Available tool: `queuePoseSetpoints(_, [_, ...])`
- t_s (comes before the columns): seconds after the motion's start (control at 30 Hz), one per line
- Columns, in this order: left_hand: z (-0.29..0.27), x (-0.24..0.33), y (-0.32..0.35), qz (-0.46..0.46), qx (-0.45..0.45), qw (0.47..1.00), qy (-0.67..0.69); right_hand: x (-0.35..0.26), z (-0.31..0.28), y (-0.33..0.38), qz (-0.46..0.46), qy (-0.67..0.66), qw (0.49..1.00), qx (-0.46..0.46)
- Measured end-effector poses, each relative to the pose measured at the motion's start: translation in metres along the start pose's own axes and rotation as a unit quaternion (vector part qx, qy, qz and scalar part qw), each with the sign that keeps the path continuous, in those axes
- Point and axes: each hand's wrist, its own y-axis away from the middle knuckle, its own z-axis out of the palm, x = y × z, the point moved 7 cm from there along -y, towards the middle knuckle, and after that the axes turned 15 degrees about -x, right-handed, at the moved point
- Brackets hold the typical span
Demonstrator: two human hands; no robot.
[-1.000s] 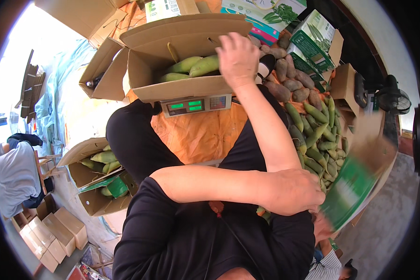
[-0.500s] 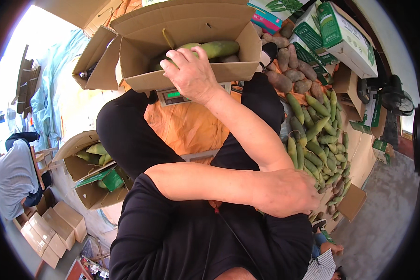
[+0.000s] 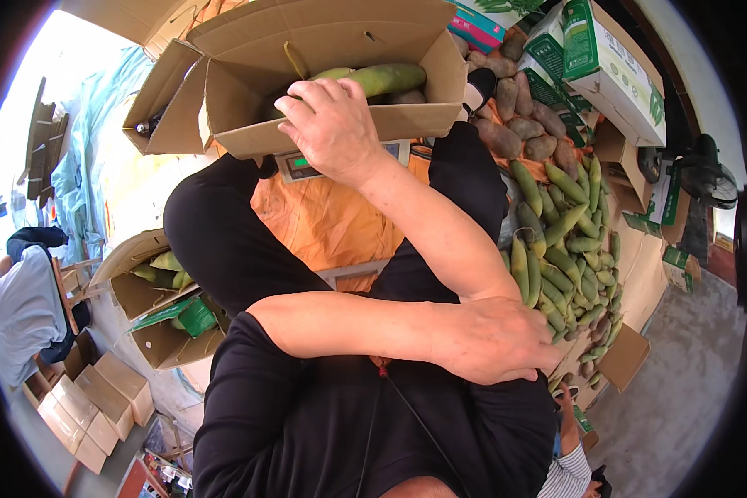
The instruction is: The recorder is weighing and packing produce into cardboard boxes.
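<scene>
An open cardboard box (image 3: 249, 137) sits on a scale (image 3: 299, 166) with a lit green display. Long green melon-like fruits (image 3: 390, 80) lie inside it. My right hand (image 3: 336, 124) rests over the box's near rim, fingers loosely apart, beside the fruit, apparently gripping nothing. My left forearm crosses in front of my body. At its end, my left hand (image 3: 502, 340) lies on my right arm by the elbow, its fingers bent around the arm and partly hidden.
At right lie a heap of long green fruits (image 3: 564, 257) and brownish-red tubers (image 3: 506, 137). Printed cartons (image 3: 614, 75) and a black fan (image 3: 705, 174) stand beyond. A box of green fruits (image 3: 153, 286) is at left, near closed cartons (image 3: 83, 415). Other people are at the lower edges.
My right hand has drawn back slightly from the fruit toward the box's near rim. My left hand has shifted a little to the left on my right arm.
</scene>
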Motion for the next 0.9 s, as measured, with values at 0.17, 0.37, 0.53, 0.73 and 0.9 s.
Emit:
queuePoseSetpoints(0.17, [-0.004,-0.004,0.001,0.024,0.034,0.999,0.005,-0.003,0.008,0.003,-0.011,0.004,1.0,-0.028])
queuePoseSetpoints(0.37, [-0.003,-0.006,0.009,-0.014,0.013,1.0,0.02,0.003,0.012,0.001,0.024,-0.012,0.999,-0.041])
queuePoseSetpoints(0.53, [-0.003,-0.009,0.016,-0.028,0.004,1.0,0.008,0.002,0.015,0.002,0.02,-0.021,0.998,-0.057])
queuePoseSetpoints(0.73, [-0.008,-0.002,0.02,0.054,0.118,0.992,-0.003,0.0,0.018,0.003,0.02,-0.024,0.995,-0.091])
queuePoseSetpoints(0.9, [-0.01,-0.002,0.028,0.043,0.094,0.995,0.014,0.004,0.018,0.001,0.035,-0.039,0.995,-0.082])
